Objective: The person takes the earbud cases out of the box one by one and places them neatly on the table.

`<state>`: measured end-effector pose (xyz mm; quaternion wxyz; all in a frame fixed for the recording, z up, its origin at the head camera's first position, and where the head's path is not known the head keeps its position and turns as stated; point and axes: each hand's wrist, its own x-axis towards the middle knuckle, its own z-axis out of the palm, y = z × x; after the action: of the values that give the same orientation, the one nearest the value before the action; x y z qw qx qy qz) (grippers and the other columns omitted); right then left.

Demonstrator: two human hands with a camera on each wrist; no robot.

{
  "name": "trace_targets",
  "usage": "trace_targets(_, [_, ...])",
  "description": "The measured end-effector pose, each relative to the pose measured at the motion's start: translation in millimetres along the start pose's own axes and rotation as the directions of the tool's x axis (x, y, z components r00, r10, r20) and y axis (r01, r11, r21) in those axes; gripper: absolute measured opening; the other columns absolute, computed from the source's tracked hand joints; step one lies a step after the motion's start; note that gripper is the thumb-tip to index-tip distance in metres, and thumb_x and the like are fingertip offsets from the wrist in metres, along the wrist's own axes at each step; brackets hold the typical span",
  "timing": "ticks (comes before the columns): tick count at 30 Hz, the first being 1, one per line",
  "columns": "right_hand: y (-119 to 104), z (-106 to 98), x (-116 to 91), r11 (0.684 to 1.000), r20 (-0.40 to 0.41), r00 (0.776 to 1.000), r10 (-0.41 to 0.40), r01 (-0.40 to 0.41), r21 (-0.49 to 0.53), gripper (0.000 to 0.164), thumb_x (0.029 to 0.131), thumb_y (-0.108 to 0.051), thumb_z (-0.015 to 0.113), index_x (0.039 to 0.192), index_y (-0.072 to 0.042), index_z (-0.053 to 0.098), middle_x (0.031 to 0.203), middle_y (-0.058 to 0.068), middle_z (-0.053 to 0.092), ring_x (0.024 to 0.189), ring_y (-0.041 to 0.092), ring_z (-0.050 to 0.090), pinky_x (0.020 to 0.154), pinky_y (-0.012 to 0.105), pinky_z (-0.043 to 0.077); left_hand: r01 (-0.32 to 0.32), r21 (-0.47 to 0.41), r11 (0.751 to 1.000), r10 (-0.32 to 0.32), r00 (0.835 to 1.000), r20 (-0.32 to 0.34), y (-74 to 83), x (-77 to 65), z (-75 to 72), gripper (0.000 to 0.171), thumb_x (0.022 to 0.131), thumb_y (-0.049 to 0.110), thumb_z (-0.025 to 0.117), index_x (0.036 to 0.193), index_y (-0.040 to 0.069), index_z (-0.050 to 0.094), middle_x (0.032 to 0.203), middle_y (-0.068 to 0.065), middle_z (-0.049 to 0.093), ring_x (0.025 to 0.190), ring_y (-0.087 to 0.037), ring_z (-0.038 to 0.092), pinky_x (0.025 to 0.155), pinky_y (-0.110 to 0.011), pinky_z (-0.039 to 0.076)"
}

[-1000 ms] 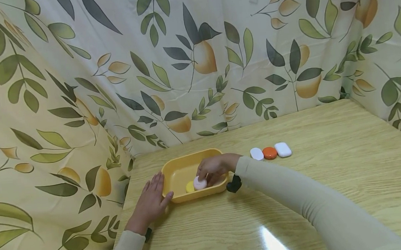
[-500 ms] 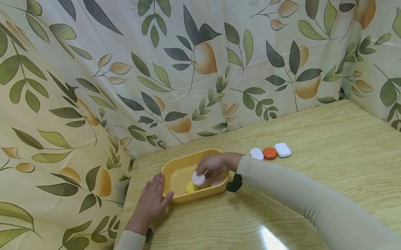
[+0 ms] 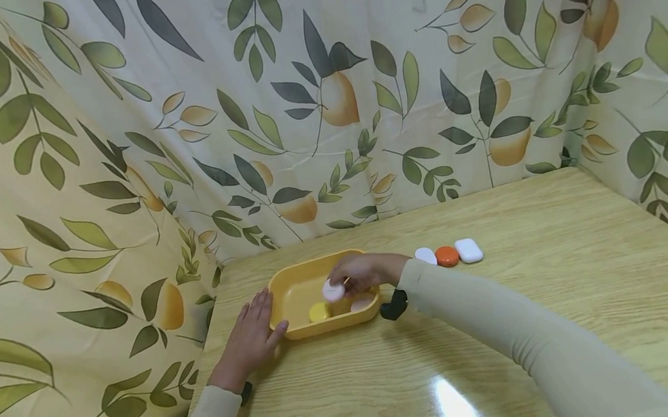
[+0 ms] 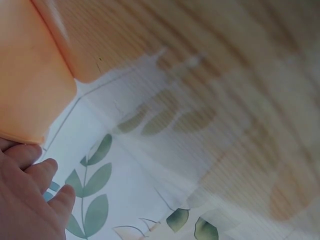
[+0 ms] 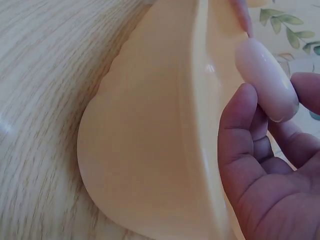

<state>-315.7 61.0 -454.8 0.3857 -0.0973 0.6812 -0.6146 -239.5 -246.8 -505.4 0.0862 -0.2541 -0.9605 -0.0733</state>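
Note:
A yellow plastic tray point(image 3: 289, 298) stands toward the left of the table. My left hand point(image 3: 251, 336) rests against its left end, fingers straight along the rim. Over the tray, my right hand point(image 3: 358, 272) pinches a round, pale pink bar of soap point(image 3: 332, 291) between thumb and fingers. The right wrist view shows this smooth pink soap point(image 5: 267, 80) edge-on, lifted above the tray wall point(image 5: 145, 115). Inside the tray lie a yellow soap point(image 3: 319, 312) and, at the right end, another pinkish soap point(image 3: 362, 302), partly hidden by my hand.
Right of the tray, a white oval soap point(image 3: 426, 255), an orange round soap point(image 3: 447, 256) and a white squarish soap point(image 3: 469, 250) lie in a row on the wooden table point(image 3: 526, 252). A leaf-patterned curtain point(image 3: 326, 104) hangs behind and to the sides.
The right hand has raised the pale pink soap off the tray floor, uncovering more of the yellow soap and the pinkish one. The left hand has stayed against the tray.

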Motion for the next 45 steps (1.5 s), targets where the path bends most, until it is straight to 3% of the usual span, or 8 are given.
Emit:
trace_targets(6, [-5.6, -4.3, -9.0, 1.0, -0.022, 1.0, -0.022, 0.021, -0.021, 0.028, 0.095, -0.005, 0.055, 0.12, 0.008, 0.057, 0.091, 0.011, 0.062, 0.071, 0.016, 0.058, 0.066, 0.026, 0.052, 0.003, 0.004, 1.0, -0.003, 1.0, 0.004, -1.0, 0.1, 0.5, 0.077, 0.102, 0.052, 0.036, 0.151, -0.006, 0.023, 0.158, -0.017, 0.021, 0.145, -0.031, 0.019, 0.115, -0.051, 0.016])
trace_targets(13, [-4.1, -11.2, -11.2, 0.998, -0.031, 0.999, -0.045, 0.044, -0.037, 0.026, 0.093, -0.004, 0.057, 0.117, 0.007, 0.057, 0.092, 0.012, 0.063, 0.071, 0.018, 0.06, 0.066, 0.028, 0.054, -0.011, 0.018, 1.0, 0.011, 1.0, -0.019, -1.5, -0.1, 3.0, 0.077, 0.102, 0.052, 0.037, 0.151, -0.007, 0.025, 0.157, -0.018, 0.023, 0.143, -0.033, 0.023, 0.113, -0.053, 0.019])
trace_targets(20, [-5.3, -17.5, -19.0, 0.997, -0.034, 0.998, -0.054, 0.052, -0.063, 0.026, 0.094, -0.005, 0.056, 0.118, 0.007, 0.058, 0.091, 0.01, 0.063, 0.072, 0.016, 0.059, 0.066, 0.028, 0.052, -0.003, 0.0, 1.0, 0.003, 1.0, -0.001, 1.3, -0.5, 0.3, 0.077, 0.102, 0.051, 0.037, 0.151, -0.007, 0.024, 0.157, -0.018, 0.022, 0.144, -0.031, 0.021, 0.114, -0.052, 0.017])
trace_targets(45, [-8.4, -34.3, -36.3, 0.995, 0.011, 0.997, -0.076, 0.077, -0.071, 0.024, 0.096, -0.005, 0.054, 0.115, 0.009, 0.06, 0.093, 0.011, 0.064, 0.072, 0.016, 0.059, 0.072, 0.031, 0.053, -0.002, 0.006, 1.0, 0.002, 1.0, 0.002, 4.8, -1.0, -4.5, 0.076, 0.102, 0.052, 0.037, 0.15, -0.007, 0.026, 0.157, -0.019, 0.024, 0.143, -0.034, 0.023, 0.114, -0.053, 0.017])
